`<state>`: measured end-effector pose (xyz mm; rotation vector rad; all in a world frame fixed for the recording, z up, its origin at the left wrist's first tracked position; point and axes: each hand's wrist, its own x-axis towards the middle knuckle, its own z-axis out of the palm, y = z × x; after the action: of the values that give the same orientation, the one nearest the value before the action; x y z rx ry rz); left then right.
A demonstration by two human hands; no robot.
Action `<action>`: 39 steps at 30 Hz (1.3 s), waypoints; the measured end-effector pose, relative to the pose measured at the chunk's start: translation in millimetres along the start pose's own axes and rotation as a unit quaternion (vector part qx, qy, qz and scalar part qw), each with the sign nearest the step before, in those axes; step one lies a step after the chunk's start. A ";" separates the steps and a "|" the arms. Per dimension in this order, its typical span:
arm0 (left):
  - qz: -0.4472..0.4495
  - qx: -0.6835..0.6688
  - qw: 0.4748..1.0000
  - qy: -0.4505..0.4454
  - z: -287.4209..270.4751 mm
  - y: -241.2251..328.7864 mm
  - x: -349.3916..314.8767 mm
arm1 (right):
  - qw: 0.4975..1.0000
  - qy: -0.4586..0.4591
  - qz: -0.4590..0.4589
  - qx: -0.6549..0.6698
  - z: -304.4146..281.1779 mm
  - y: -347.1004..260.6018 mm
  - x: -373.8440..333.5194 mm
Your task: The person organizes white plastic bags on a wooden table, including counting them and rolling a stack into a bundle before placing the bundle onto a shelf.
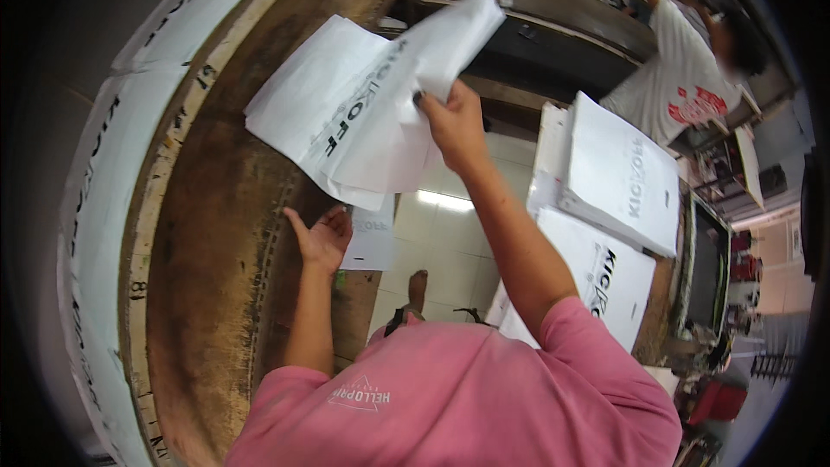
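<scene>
My right hand (456,128) is closed on the edge of some thin white printed sheets (424,60), thumb on top, with the far corner lifted and bent over. These sheets bear dark lettering and hang partly over the edge of a long brown worktable (216,233). Another part of the white material (316,86) spreads to the left, above the table. Just below its near edge, my left hand (325,242) is palm up with thumb and fingers apart, holding nothing. Beside its fingers lies a further printed sheet (367,242), partly hidden by the hand.
A thick stack of printed sheets (618,173) and a lower one (596,277) lie on a surface to my right. A dark framed screen (707,264) stands beyond them. At the upper right is another person (674,78) in a white shirt. Tiled floor (441,242) shows between the tables.
</scene>
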<state>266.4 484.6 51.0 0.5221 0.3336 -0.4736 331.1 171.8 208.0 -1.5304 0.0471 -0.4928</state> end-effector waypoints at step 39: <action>-0.138 0.509 0.845 -0.083 107.1 -375.4 -18.9 | 0.954 0.087 0.287 -0.030 -664.7 -23.1 -437.6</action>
<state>78.7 145.8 -2.2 1.4738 -0.0494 -0.9762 -290.4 -306.5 70.9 -1.4444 0.6320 -0.1576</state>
